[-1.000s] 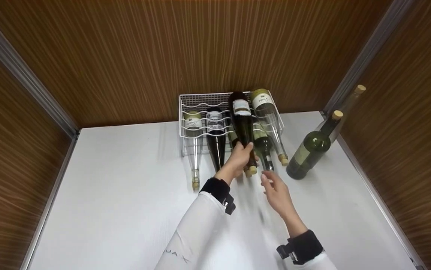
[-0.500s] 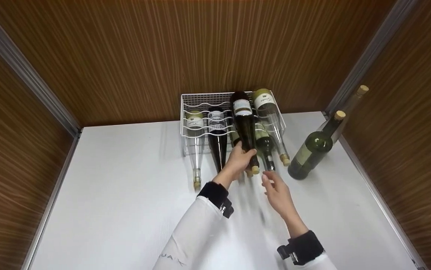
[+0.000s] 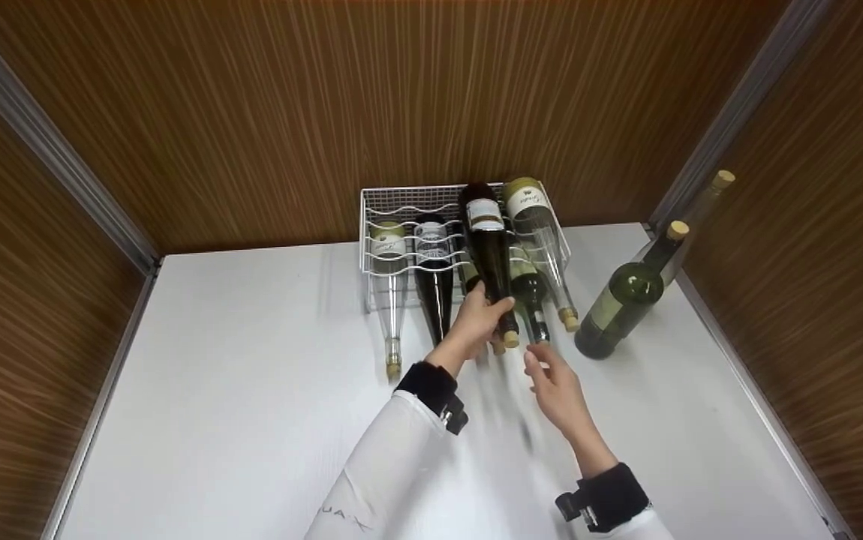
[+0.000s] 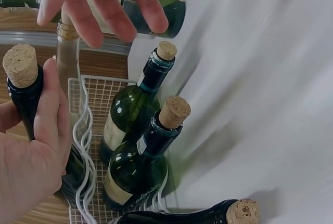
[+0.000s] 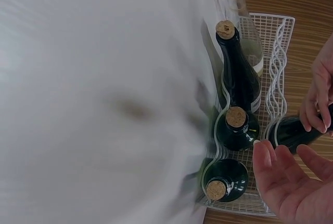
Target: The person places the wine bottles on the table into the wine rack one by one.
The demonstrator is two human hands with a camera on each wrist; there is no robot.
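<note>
My left hand (image 3: 476, 322) grips the neck of a dark wine bottle (image 3: 485, 247) with a white label, lying on the upper tier of a white wire wine rack (image 3: 365, 225). Its corked end points toward me, and the cork shows beside my fingers in the left wrist view. My right hand (image 3: 555, 382) holds nothing. Its fingers are loosely bent, near the mouth of a green bottle (image 3: 529, 289) on the lower tier. To the right on the upper tier lies a clear bottle (image 3: 540, 225) with a cork.
On the lower tier are a clear bottle (image 3: 389, 285), a dark bottle (image 3: 433, 277) and another green bottle (image 4: 132, 169). A corked green bottle (image 3: 619, 300) stands on the white table (image 3: 236, 375) at right, a clear bottle (image 3: 694, 217) behind it. Wood-grain panels (image 3: 251, 112) enclose the table.
The left hand and the cork end of its bottle have shifted slightly to the right. The right hand stays nearly where it was.
</note>
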